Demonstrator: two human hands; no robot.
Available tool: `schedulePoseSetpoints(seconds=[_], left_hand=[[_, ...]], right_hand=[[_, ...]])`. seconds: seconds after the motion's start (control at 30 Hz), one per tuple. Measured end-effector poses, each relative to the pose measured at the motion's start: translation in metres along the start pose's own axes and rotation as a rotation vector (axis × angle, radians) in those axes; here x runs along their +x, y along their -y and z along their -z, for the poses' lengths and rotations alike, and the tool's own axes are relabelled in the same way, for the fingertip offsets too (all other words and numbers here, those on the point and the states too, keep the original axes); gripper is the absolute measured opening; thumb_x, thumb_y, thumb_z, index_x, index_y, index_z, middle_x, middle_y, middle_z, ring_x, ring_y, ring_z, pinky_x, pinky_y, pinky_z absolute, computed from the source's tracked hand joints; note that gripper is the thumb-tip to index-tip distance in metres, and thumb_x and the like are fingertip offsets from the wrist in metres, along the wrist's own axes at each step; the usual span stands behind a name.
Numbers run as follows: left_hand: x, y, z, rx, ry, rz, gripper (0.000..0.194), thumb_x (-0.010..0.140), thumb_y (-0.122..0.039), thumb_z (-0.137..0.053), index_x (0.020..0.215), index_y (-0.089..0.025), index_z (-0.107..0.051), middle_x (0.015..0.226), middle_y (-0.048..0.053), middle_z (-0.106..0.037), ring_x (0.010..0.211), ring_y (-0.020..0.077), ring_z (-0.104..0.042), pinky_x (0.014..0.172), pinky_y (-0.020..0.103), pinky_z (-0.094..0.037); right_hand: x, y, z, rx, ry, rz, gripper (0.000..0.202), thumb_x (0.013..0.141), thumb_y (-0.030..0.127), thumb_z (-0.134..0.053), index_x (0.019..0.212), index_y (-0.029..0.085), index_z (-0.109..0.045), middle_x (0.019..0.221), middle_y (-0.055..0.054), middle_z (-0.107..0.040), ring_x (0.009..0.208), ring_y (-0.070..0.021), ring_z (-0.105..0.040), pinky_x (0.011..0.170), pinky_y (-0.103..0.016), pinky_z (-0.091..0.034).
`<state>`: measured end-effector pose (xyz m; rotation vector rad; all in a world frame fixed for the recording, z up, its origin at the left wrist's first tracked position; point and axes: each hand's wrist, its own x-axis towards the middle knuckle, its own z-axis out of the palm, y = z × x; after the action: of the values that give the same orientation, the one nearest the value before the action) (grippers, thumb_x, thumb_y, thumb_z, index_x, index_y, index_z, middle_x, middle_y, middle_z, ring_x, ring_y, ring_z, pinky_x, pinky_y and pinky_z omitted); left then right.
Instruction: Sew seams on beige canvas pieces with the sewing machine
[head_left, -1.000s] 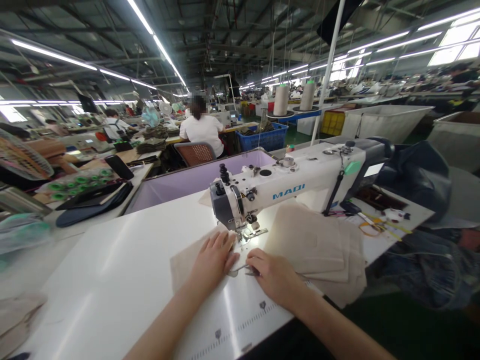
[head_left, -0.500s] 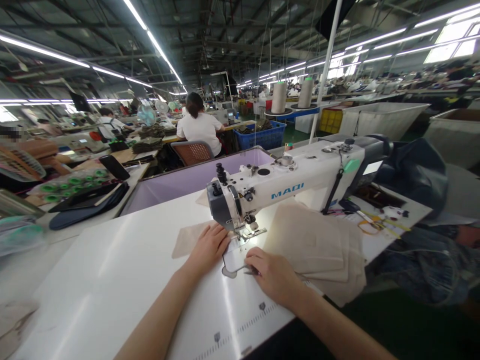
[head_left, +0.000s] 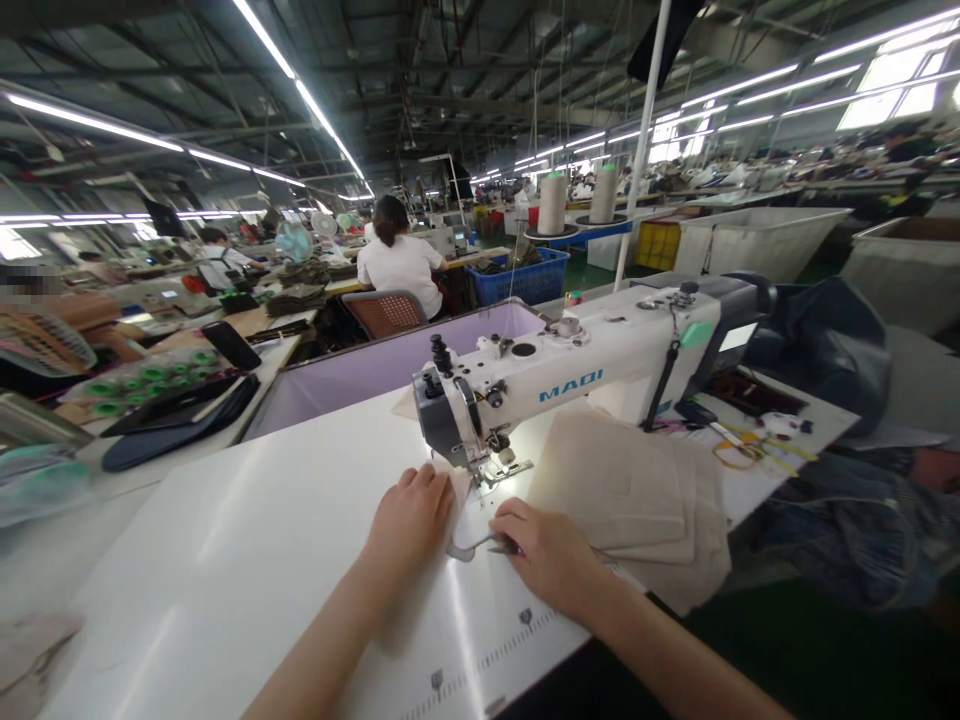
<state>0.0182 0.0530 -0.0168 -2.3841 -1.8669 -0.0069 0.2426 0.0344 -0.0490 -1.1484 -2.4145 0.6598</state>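
My left hand (head_left: 412,508) has its fingers curled on a beige fabric piece (head_left: 456,486), beside the needle area of a white sewing machine (head_left: 570,380). Most of that piece is hidden under the hand. To the right of it, my right hand (head_left: 546,548) rests by the needle plate, fingers closed round what look like thread snips (head_left: 501,546); only their dark metal tip shows. The presser foot (head_left: 501,470) stands between and beyond both hands. A stack of beige fabric panels (head_left: 622,490) lies under the machine's arm, just right of my right hand.
A purple-lined bin (head_left: 337,385) adjoins the table's far edge. Scissors and small tools (head_left: 735,440) lie at the table's right end. Thread cones (head_left: 553,205) stand behind the machine. A seated co-worker (head_left: 397,255) faces away. A printed ruler (head_left: 487,660) runs along the near edge.
My left hand has drawn the beige fabric piece from the left of the machine head towards me, bunching it near the needle. My right hand stays in about the same place.
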Motion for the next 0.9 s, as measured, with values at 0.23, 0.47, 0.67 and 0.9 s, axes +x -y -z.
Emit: schedulePoseSetpoints(seconds=[0.23, 0.47, 0.67, 0.9], left_hand=[[-0.031, -0.028, -0.008, -0.131, 0.003, -0.151, 0.030, 0.099, -0.028, -0.051, 0.126, -0.019, -0.059, 0.105, 0.010, -0.064, 0.094, 0.0265, -0.065, 0.077, 0.039, -0.055], [-0.019, -0.039, -0.014, -0.083, -0.153, -0.153, 0.022, 0.098, -0.030, -0.055, 0.114, -0.019, -0.066, 0.126, 0.011, -0.065, 0.108, 0.0284, -0.059, 0.086, 0.043, -0.055], [-0.018, -0.043, -0.010, -0.059, -0.100, -0.107, 0.026, 0.099, -0.028, -0.053, 0.119, -0.017, -0.065, 0.130, 0.010, -0.065, 0.111, 0.0273, -0.058, 0.090, 0.042, -0.054], [-0.016, -0.040, -0.011, -0.071, -0.095, -0.114, 0.025, 0.099, -0.028, -0.053, 0.117, -0.017, -0.065, 0.130, 0.010, -0.065, 0.110, 0.0279, -0.058, 0.089, 0.043, -0.054]], right_hand=[[-0.003, 0.006, 0.002, -0.025, -0.004, 0.000, 0.021, 0.093, 0.018, -0.055, 0.111, 0.021, -0.065, 0.120, -0.004, -0.066, 0.095, -0.0198, -0.068, 0.081, -0.028, -0.049], [0.002, 0.004, 0.006, -0.107, 0.035, -0.020, 0.025, 0.093, 0.015, -0.052, 0.114, 0.019, -0.065, 0.123, -0.004, -0.066, 0.101, -0.0225, -0.068, 0.084, -0.031, -0.051], [0.006, 0.000, 0.006, -0.087, 0.024, 0.009, 0.030, 0.091, 0.012, -0.051, 0.117, 0.020, -0.065, 0.128, -0.005, -0.065, 0.111, -0.0230, -0.065, 0.092, -0.031, -0.050], [0.008, -0.002, 0.001, -0.079, 0.015, 0.006, 0.033, 0.089, 0.011, -0.050, 0.117, 0.020, -0.064, 0.126, -0.005, -0.066, 0.111, -0.0230, -0.065, 0.092, -0.031, -0.050]])
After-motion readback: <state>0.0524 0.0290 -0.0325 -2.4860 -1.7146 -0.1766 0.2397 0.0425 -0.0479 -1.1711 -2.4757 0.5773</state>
